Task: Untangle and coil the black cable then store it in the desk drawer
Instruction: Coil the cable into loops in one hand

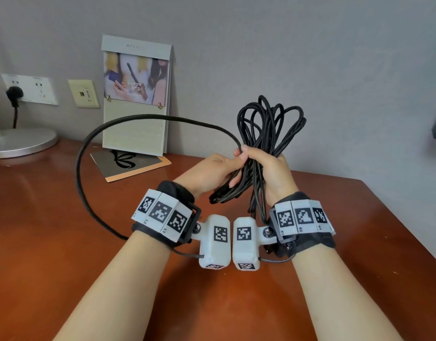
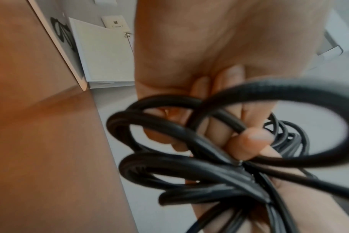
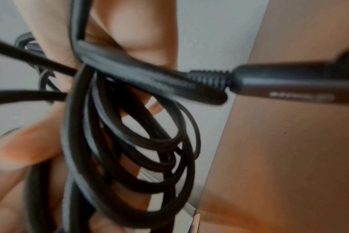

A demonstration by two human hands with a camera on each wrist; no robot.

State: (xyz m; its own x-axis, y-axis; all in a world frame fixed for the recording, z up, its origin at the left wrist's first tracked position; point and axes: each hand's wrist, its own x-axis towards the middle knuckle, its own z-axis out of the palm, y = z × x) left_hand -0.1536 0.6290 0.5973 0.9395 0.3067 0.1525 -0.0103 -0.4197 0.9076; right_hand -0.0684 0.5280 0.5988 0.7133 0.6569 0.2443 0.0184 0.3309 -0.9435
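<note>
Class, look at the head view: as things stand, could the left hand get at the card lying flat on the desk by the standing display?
Probably not yet. The left hand grips the black cable along with the right hand. The flat card lies uncovered just beyond, so the path looks free once that hand lets go.

Bare desk top (image 1: 236, 303) in front of the upright display card (image 1: 135, 99). Left of the card, a lamp base (image 1: 20, 141). At its foot, a flat booklet (image 1: 130, 166). A cable loop (image 1: 89, 153) arcing across its front.

The black cable (image 1: 266, 134) looked matt and finely braided; the desk (image 1: 64, 242) below the grip was glossy reddish-brown wood; the lamp base (image 1: 20, 141) was brushed metal.
</note>
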